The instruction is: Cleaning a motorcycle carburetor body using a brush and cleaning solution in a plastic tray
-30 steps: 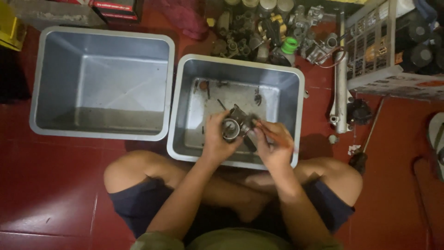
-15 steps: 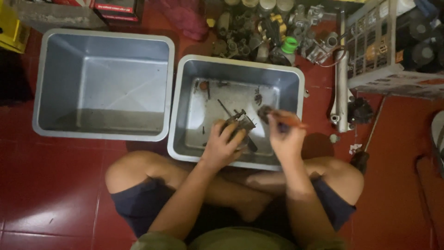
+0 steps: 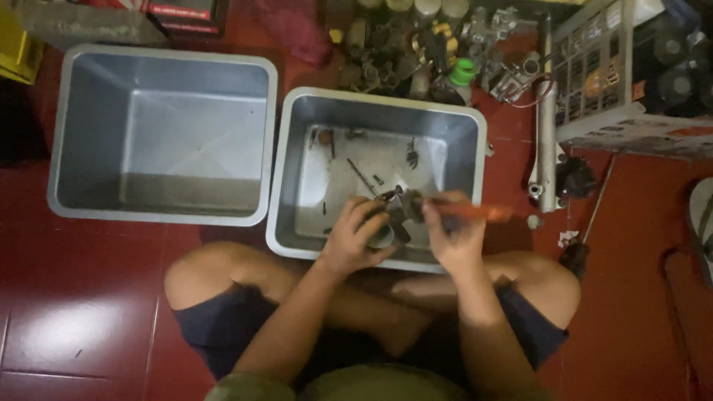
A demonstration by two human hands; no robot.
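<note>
The left hand (image 3: 355,239) grips a small dark metal part (image 3: 392,215) over the near edge of the right metal tub (image 3: 460,130). The right hand (image 3: 454,232) holds an orange-handled brush (image 3: 475,212), its head touching the part. A second, larger tub (image 3: 74,134) sits to the left on the red tiled floor (image 3: 74,312). Loose metal parts (image 3: 416,44) lie beyond the tubs.

- A red-and-black flat box (image 3: 182,11) lay at the top edge, far up and left of the left hand (image 3: 356,238).
- A yellow box (image 3: 16,46) sat far left.
- A white crate (image 3: 631,70) with orange-and-black labels stood up-right of the right hand (image 3: 454,234).
</note>
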